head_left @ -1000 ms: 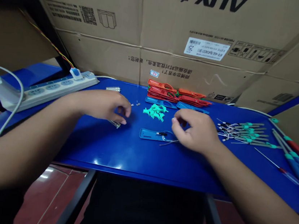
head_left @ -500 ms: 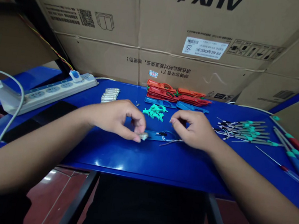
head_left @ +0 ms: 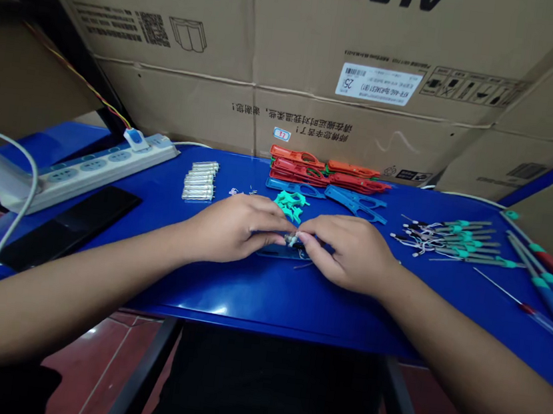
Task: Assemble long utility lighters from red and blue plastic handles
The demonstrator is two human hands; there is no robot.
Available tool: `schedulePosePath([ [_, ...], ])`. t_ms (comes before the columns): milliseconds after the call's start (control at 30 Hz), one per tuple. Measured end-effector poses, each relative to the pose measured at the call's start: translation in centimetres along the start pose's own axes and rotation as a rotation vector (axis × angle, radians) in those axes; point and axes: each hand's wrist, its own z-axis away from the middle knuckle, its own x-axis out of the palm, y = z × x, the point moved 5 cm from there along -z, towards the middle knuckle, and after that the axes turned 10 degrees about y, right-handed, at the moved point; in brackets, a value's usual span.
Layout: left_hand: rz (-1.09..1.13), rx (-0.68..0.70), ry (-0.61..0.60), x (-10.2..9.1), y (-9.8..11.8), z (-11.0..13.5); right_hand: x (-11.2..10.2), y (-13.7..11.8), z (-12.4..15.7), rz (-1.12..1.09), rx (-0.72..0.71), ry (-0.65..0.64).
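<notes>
Over the middle of the blue table, my left hand (head_left: 239, 229) pinches a small metallic part with a whitish end (head_left: 291, 239). From the other side, my right hand (head_left: 354, 253) is closed at the same part, thumb and forefinger meeting its right end. Much of the part is hidden by the fingertips. Just beneath lies a blue plastic casing half (head_left: 273, 252), with dark and white wiring partly covered by my right hand. Light-green plastic pieces (head_left: 291, 206) are heaped right behind the fingers.
Orange, red and blue casings (head_left: 328, 176) are stacked at the back. Silver cylinders (head_left: 200, 181) lie left of them, near a black phone (head_left: 72, 229) and a power strip (head_left: 109, 170). Wired rods with green collars (head_left: 458, 241) and a screwdriver (head_left: 521, 304) lie right.
My left hand has shifted right with the small part, and my right hand has come left to meet it. The fingertips of both hands are now together over the blue casing.
</notes>
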Motion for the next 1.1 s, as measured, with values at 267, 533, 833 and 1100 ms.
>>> schedulePosePath([
  [267,-0.06,0.056,0.035,0.0,0.2,0.1,-0.1,-0.3,0.1,0.129,-0.072,-0.011],
  [533,-0.153,0.108,0.04,0.1,0.6,0.1,-0.1,-0.2,0.2,0.103,-0.073,-0.032],
  [833,-0.317,0.182,0.111,0.7,1.9,0.6,0.9,-0.4,0.6,0.001,-0.197,-0.074],
  [1100,-0.338,0.167,0.141,1.2,1.9,0.9,1.4,-0.2,0.8,0.005,-0.183,-0.088],
])
